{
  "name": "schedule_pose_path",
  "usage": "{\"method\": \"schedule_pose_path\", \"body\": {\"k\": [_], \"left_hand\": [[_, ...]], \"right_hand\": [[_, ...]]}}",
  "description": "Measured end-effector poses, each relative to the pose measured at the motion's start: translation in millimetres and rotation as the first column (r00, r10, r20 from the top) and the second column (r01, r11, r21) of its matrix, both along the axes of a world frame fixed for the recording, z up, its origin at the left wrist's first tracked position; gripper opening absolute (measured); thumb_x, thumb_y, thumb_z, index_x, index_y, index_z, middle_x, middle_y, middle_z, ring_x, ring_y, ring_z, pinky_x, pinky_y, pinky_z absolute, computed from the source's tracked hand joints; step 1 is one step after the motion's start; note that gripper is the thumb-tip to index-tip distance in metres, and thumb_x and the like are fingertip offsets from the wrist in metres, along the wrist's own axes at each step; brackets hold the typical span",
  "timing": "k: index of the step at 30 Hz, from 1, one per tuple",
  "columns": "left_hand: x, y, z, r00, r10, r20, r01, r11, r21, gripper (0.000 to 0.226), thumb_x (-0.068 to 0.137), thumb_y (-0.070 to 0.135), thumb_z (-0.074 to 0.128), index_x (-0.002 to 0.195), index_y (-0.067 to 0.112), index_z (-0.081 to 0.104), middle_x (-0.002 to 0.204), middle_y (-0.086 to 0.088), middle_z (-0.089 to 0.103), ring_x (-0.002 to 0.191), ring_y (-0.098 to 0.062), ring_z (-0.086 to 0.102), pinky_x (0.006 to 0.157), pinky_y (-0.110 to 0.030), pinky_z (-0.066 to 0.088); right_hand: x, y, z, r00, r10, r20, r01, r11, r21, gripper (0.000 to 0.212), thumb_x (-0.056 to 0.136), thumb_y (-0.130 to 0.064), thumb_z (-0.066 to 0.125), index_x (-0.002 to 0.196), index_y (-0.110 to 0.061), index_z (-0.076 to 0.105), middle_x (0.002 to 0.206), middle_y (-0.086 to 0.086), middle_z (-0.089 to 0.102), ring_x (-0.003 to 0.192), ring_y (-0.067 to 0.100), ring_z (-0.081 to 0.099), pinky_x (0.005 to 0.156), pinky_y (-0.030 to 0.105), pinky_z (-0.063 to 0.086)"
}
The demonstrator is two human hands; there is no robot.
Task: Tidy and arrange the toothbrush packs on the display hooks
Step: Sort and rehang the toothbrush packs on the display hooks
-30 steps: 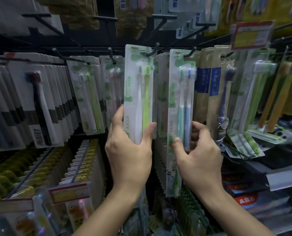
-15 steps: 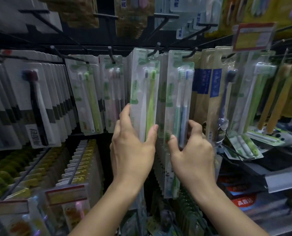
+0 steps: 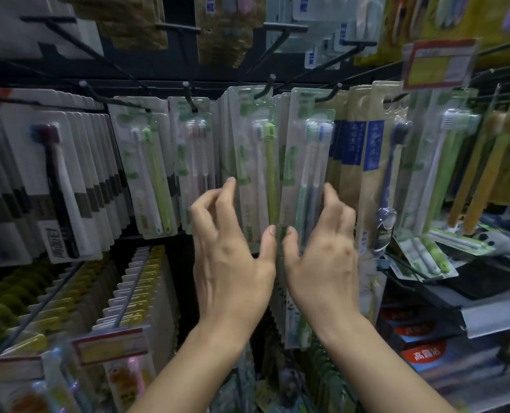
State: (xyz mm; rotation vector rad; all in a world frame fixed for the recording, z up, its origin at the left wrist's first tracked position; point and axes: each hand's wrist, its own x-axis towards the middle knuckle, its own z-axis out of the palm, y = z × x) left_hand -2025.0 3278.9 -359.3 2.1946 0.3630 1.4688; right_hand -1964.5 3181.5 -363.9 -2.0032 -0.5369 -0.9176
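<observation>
While we faced the rack:
Left hand (image 3: 232,257): raised, fingers spread, loose beside green-brush pack (image 3: 255,162).
Right hand (image 3: 322,254): thumb and fingers clasped blue-brush pack (image 3: 305,174).
Packs: both hung on black hooks (image 3: 265,86).
Surroundings: crowded shop display, price tag (image 3: 438,64) upper right.

Honestly a lot here is unreadable. The left hand (image 3: 232,257) covers the bottom of the white-and-green toothbrush pack (image 3: 255,162), and the right hand (image 3: 322,248) hides the lower handles in the green-and-blue toothbrush pack (image 3: 305,174). Print on both cards is too blurry to read. The yellow price tag (image 3: 439,64) is smeared too, and the black-and-white packs (image 3: 24,174) get cut off at the left edge.
</observation>
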Motion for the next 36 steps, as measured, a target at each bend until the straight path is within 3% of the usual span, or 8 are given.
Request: {"method": "schedule_pose_path", "body": {"k": [2, 5, 9, 14, 18, 23, 30, 36], "left_hand": [[-1, -1, 2, 1.000, -0.001, -0.003, 0.001, 0.996, 0.084, 0.080, 0.092, 0.030, 0.075, 0.161, 0.022, 0.034, 0.152, -0.002, 0.032, 0.136, -0.006, 0.036, 0.104, 0.005, 0.016], [-3, -2, 3, 0.999, -0.012, -0.046, 0.020, 0.981, 0.191, 0.080, 0.093, 0.026, 0.074, 0.162, 0.030, 0.033, 0.162, -0.002, 0.025, 0.147, -0.021, 0.037, 0.113, -0.019, 0.030], [-3, -4, 1, 0.995, -0.026, -0.096, 0.047, 0.974, 0.221, 0.079, 0.095, 0.024, 0.072, 0.162, 0.036, 0.033, 0.168, 0.001, 0.015, 0.155, -0.021, 0.025, 0.117, -0.030, 0.031], [-3, -2, 0, 0.994, -0.039, -0.104, 0.059, 0.979, 0.197, 0.076, 0.096, 0.023, 0.069, 0.161, 0.037, 0.033, 0.171, 0.007, 0.007, 0.158, -0.018, 0.015, 0.117, -0.036, 0.037], [-3, -2, -1, 0.991, -0.049, -0.125, 0.071, 0.982, 0.174, 0.078, 0.094, 0.022, 0.070, 0.162, 0.036, 0.034, 0.171, 0.009, 0.006, 0.158, -0.017, 0.014, 0.115, -0.049, 0.047], [-4, -3, -3, 0.991, -0.047, -0.124, 0.067, 0.985, 0.162, 0.080, 0.091, 0.020, 0.071, 0.161, 0.035, 0.034, 0.171, 0.011, 0.007, 0.158, -0.016, 0.013, 0.119, -0.045, 0.043], [-4, -2, -5, 0.993, -0.053, -0.109, 0.070, 0.985, 0.155, 0.080, 0.090, 0.018, 0.070, 0.160, 0.033, 0.036, 0.170, 0.011, 0.009, 0.157, -0.015, 0.016, 0.120, -0.041, 0.039], [-4, -3, -6, 0.992, -0.051, -0.116, 0.069, 0.985, 0.158, 0.080, 0.090, 0.017, 0.070, 0.160, 0.033, 0.036, 0.170, 0.011, 0.010, 0.157, -0.016, 0.017, 0.121, -0.041, 0.038]], "right_hand": [[1, 1, 2, 0.997, 0.014, 0.081, -0.015, 1.000, 0.006, 0.076, 0.096, -0.022, 0.064, 0.161, -0.025, 0.025, 0.153, 0.010, 0.032, 0.126, 0.026, 0.049, 0.085, 0.040, 0.055], [6, 3, 3, 0.991, 0.000, 0.131, 0.007, 0.999, -0.046, 0.075, 0.094, -0.016, 0.064, 0.159, -0.034, 0.030, 0.155, 0.013, 0.027, 0.130, 0.033, 0.050, 0.073, 0.045, 0.061], [11, 6, 3, 0.994, -0.024, 0.107, 0.033, 0.996, -0.081, 0.072, 0.093, -0.012, 0.056, 0.157, -0.036, 0.033, 0.151, 0.011, 0.025, 0.123, 0.030, 0.051, 0.059, 0.042, 0.061], [15, 10, 2, 0.993, -0.020, 0.119, 0.026, 0.999, -0.048, 0.072, 0.092, -0.012, 0.062, 0.157, -0.031, 0.037, 0.153, 0.011, 0.025, 0.122, 0.033, 0.053, 0.076, 0.047, 0.062], [18, 14, 3, 0.994, -0.026, 0.109, 0.029, 0.999, -0.031, 0.078, 0.089, -0.003, 0.065, 0.157, -0.029, 0.037, 0.153, 0.009, 0.025, 0.107, 0.028, 0.057, 0.071, 0.047, 0.062], [19, 14, 5, 0.991, -0.062, 0.118, 0.068, 0.997, -0.045, 0.078, 0.085, -0.001, 0.062, 0.155, -0.026, 0.038, 0.152, 0.009, 0.027, 0.102, 0.029, 0.057, 0.064, 0.043, 0.061], [23, 15, 7, 0.989, -0.058, 0.133, 0.063, 0.997, -0.038, 0.073, 0.089, -0.009, 0.069, 0.154, -0.023, 0.038, 0.152, 0.008, 0.029, 0.109, 0.029, 0.058, 0.069, 0.039, 0.061], [28, 19, 6, 0.990, -0.052, 0.131, 0.055, 0.998, -0.021, 0.079, 0.084, 0.005, 0.065, 0.154, -0.022, 0.038, 0.151, 0.010, 0.028, 0.109, 0.034, 0.059, 0.068, 0.043, 0.062]]}}
